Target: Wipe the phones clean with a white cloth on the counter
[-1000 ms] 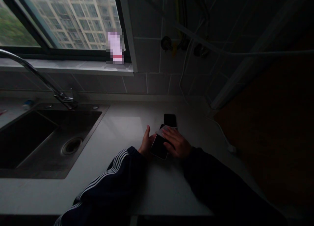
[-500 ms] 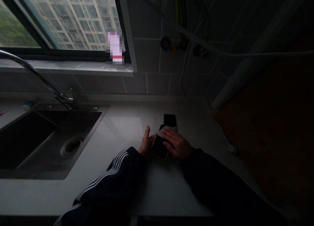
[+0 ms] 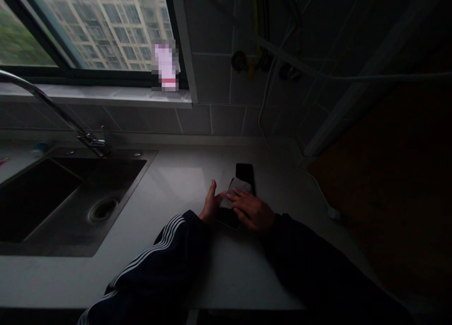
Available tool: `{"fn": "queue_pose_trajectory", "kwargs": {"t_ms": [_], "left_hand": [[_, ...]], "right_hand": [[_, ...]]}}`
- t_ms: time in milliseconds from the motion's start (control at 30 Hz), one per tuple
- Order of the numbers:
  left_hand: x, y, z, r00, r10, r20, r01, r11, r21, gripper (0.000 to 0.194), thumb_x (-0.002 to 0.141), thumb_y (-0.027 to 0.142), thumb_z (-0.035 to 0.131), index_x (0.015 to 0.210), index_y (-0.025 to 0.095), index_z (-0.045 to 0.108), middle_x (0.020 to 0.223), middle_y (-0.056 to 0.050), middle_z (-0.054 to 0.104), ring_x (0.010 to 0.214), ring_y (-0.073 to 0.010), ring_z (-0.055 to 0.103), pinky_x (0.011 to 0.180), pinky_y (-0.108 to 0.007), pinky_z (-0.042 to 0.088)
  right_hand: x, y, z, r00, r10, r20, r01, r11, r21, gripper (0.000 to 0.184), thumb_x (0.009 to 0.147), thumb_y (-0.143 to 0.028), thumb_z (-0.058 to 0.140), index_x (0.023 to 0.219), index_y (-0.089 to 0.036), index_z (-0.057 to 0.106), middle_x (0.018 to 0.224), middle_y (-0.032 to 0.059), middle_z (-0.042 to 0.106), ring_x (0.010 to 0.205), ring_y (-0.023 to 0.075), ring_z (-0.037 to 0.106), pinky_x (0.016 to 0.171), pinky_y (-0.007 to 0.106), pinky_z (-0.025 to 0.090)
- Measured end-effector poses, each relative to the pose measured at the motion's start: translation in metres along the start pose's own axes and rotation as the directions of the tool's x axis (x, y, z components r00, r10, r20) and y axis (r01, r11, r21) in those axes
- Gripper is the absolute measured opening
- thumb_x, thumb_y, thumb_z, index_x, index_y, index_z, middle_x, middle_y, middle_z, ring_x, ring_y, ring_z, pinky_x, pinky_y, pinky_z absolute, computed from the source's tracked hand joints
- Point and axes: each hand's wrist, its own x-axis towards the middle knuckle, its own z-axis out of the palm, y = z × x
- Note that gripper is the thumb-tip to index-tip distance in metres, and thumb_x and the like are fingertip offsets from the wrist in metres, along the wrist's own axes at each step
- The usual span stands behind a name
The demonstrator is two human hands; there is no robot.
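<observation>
A dark smartphone (image 3: 229, 218) is tilted over the white counter, its lower end showing between my hands. My left hand (image 3: 211, 206) supports it by its left edge, thumb raised and the other fingers mostly hidden. A small light-grey cloth (image 3: 240, 184) covers the phone's upper part. My right hand (image 3: 253, 211) presses this cloth onto the screen with its fingers stretched out flat. Just behind, a second dark, phone-like slab (image 3: 245, 170) lies on the counter, partly covered by the cloth.
On the left is a steel sink (image 3: 123, 207) with a curved faucet (image 3: 63, 115). The counter (image 3: 176, 184) ends at a tiled wall below the window. A white cable (image 3: 319, 188) with a plug runs along the right. A blurred pink item (image 3: 165, 68) stands on the sill.
My right hand has slid the cloth slightly left across the phone, and the cloth looks more spread out. My left hand has stayed nearly in place.
</observation>
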Motion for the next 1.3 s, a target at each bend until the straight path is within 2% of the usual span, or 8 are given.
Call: {"fn": "queue_pose_trajectory", "kwargs": {"t_ms": [367,600,733,867,967,1067,1167,1300], "left_hand": [[-0.003,0.0,0.001,0.994,-0.038,0.107,0.043,0.998,-0.042,0.085,0.095,0.073,0.025,0.132,0.005,0.061,0.101,-0.022,0.075,0.083,-0.0328,0.074,0.08,-0.045,0.056],[-0.005,-0.001,-0.002,0.966,-0.077,0.248,0.079,0.997,0.001,0.091,0.09,0.08,0.024,0.142,0.011,0.053,0.105,-0.022,0.073,0.086,-0.0348,0.074,0.082,-0.051,0.055],[-0.007,0.0,0.004,0.97,-0.086,0.226,0.087,0.996,0.008,0.092,0.092,0.079,0.019,0.141,0.01,0.053,0.104,-0.023,0.073,0.085,-0.0349,0.074,0.08,-0.052,0.056],[-0.009,0.0,0.008,0.983,-0.074,0.169,0.08,0.996,-0.034,0.08,0.096,0.072,0.026,0.138,0.011,0.056,0.101,-0.02,0.075,0.084,-0.0329,0.074,0.079,-0.049,0.057],[-0.008,0.001,0.009,0.999,-0.028,0.024,0.029,0.999,-0.029,0.075,0.098,0.066,0.031,0.133,0.006,0.061,0.094,-0.019,0.076,0.078,-0.0298,0.074,0.072,-0.04,0.058],[-0.007,0.004,0.008,0.995,-0.008,-0.1,0.008,1.0,0.004,0.077,0.1,0.063,0.026,0.125,0.001,0.065,0.088,-0.018,0.076,0.071,-0.0271,0.073,0.058,-0.03,0.053],[-0.005,0.004,0.006,0.998,-0.012,-0.065,0.012,1.0,-0.001,0.08,0.1,0.065,0.023,0.122,0.001,0.067,0.089,-0.019,0.076,0.073,-0.0282,0.073,0.058,-0.031,0.052],[-0.005,0.001,0.005,0.998,-0.034,0.059,0.037,0.998,-0.057,0.078,0.096,0.069,0.032,0.127,0.005,0.064,0.094,-0.02,0.075,0.08,-0.0299,0.073,0.076,-0.04,0.057]], "right_hand": [[-0.004,0.018,0.0,1.0,0.028,-0.003,-0.028,0.999,-0.015,0.033,0.1,-0.018,0.045,0.124,-0.018,0.068,0.139,0.011,0.065,0.141,0.0263,0.05,0.116,0.05,0.046],[-0.006,0.038,0.001,0.985,0.17,-0.043,-0.171,0.985,-0.026,0.038,0.101,-0.02,0.043,0.131,-0.017,0.066,0.142,0.0119,0.063,0.142,0.0271,0.049,0.113,0.053,0.049],[-0.006,0.035,-0.001,0.973,0.219,-0.074,-0.222,0.975,-0.033,0.037,0.102,-0.02,0.041,0.127,-0.017,0.068,0.143,0.0116,0.061,0.143,0.0288,0.048,0.113,0.056,0.048],[-0.006,0.028,0.0,0.981,0.16,-0.114,-0.165,0.985,-0.041,0.04,0.101,-0.02,0.043,0.134,-0.017,0.064,0.145,0.0122,0.06,0.147,0.0284,0.041,0.115,0.057,0.044],[-0.006,0.016,0.005,0.997,0.048,-0.062,-0.05,0.998,-0.037,0.042,0.099,-0.023,0.048,0.137,-0.016,0.062,0.145,0.0131,0.06,0.146,0.0294,0.043,0.116,0.058,0.042],[-0.007,0.002,0.009,0.999,-0.048,0.003,0.048,0.999,-0.014,0.04,0.099,-0.029,0.05,0.135,-0.016,0.064,0.143,0.0122,0.062,0.141,0.0287,0.05,0.114,0.055,0.045],[-0.006,-0.002,0.006,0.997,-0.05,0.053,0.051,0.999,-0.01,0.04,0.1,-0.03,0.05,0.136,-0.018,0.064,0.142,0.0098,0.062,0.14,0.0261,0.053,0.114,0.053,0.046],[-0.004,0.012,0.001,0.995,0.095,0.018,-0.094,0.992,-0.083,0.041,0.102,-0.027,0.047,0.139,-0.019,0.062,0.143,0.0108,0.061,0.14,0.0283,0.052,0.112,0.056,0.048]]}}
